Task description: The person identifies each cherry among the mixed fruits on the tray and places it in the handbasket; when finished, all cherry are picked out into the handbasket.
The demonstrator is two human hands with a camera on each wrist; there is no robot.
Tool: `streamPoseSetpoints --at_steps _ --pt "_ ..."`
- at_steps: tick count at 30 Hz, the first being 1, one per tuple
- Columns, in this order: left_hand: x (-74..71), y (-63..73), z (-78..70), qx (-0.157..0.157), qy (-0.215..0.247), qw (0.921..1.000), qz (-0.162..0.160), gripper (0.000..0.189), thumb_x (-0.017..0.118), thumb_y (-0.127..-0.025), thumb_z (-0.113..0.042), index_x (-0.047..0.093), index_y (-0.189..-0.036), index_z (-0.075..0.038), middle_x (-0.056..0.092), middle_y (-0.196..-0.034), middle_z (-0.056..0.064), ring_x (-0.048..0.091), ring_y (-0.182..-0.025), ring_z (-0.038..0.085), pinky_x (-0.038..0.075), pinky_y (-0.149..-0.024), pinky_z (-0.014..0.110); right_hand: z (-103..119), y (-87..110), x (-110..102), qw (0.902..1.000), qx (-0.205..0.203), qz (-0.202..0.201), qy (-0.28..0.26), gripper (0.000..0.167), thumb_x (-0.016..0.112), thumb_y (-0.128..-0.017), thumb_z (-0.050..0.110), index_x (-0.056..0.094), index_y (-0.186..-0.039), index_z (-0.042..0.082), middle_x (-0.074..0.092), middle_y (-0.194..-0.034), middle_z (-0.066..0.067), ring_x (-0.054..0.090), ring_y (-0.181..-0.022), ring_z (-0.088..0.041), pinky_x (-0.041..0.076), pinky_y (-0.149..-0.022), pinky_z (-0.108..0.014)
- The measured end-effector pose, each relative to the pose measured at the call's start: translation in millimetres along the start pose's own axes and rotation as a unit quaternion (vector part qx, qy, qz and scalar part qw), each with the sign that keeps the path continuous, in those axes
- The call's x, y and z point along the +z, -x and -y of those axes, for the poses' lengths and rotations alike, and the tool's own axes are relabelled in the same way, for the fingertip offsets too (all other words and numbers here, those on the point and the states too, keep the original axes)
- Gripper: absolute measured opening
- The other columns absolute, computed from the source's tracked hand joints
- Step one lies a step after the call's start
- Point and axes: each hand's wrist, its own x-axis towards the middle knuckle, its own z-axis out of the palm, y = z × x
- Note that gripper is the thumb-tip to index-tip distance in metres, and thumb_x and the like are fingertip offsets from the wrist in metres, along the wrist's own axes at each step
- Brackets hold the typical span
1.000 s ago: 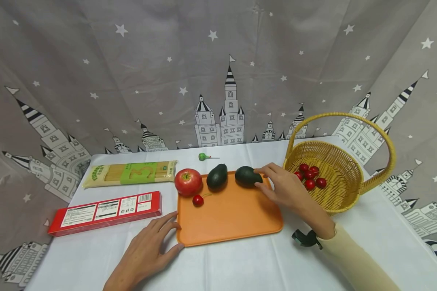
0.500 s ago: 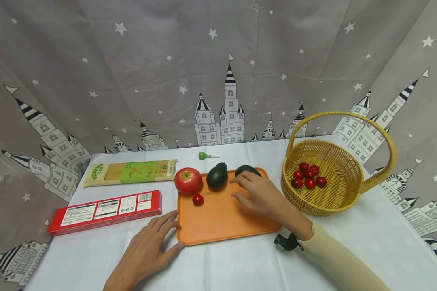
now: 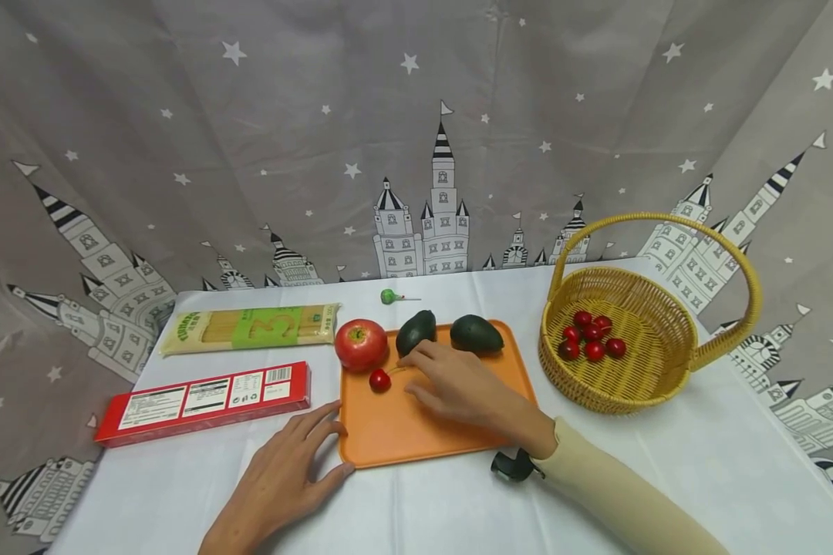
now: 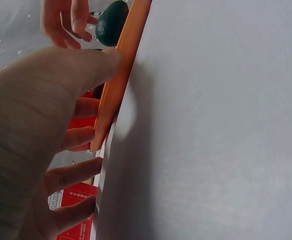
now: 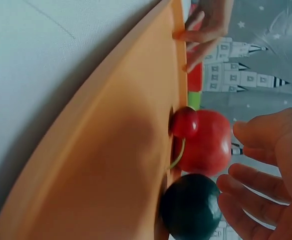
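An orange tray (image 3: 416,432) bears a red apple (image 3: 362,344) at its far left corner, a cherry (image 3: 379,380) with a stem in front of it, and two dark green avocados, the left avocado (image 3: 416,333) and the right avocado (image 3: 476,334). Above the tray hovers my right hand (image 3: 458,385), its fingers loosely bent near the cherry's stem and the left avocado. Nothing shows between those fingers in the right wrist view. My left hand (image 3: 281,466) rests at the tray's left edge, fingers spread, the thumb touching the near left corner.
To the right stands a wicker basket (image 3: 655,370) with a tall handle and several cherries (image 3: 593,339) inside. A noodle packet (image 3: 250,329) and a red box (image 3: 204,402) lie at the left. Behind the tray is a green lollipop (image 3: 389,296). A patterned curtain closes the back.
My right hand has left the right avocado and moved left across the tray, toward the cherry. That avocado now shows whole. My left hand has stayed at the tray's edge.
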Motion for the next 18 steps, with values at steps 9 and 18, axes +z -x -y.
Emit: streamPoseSetpoints --at_steps 9,18 --pt "-1.2 0.1 0.8 0.001 0.001 1.0000 -0.004 0.048 0.087 -0.086 -0.051 0.071 -0.123 -0.026 0.056 -0.159 0.005 0.055 -0.142 0.034 0.050 -0.113 0.065 9.0 -17.9 11.6 0.9979 0.017 0.055 -0.029 0.035 0.075 -0.103 0.028 0.072 -0.135 0.015 0.068 -0.122 -0.002 0.062 -0.101 -0.015 0.060 -0.090 -0.025" --pt "-2.2 0.1 0.1 -0.006 0.007 0.9999 0.006 0.049 0.087 -0.086 -0.053 0.071 -0.124 -0.026 0.056 -0.159 0.004 0.054 -0.143 0.034 0.049 -0.113 0.066 15.0 -31.4 22.3 0.9965 0.023 0.081 0.005 0.036 0.077 -0.102 0.031 0.072 -0.134 0.017 0.067 -0.131 -0.001 0.064 -0.114 -0.016 0.061 -0.098 -0.029"
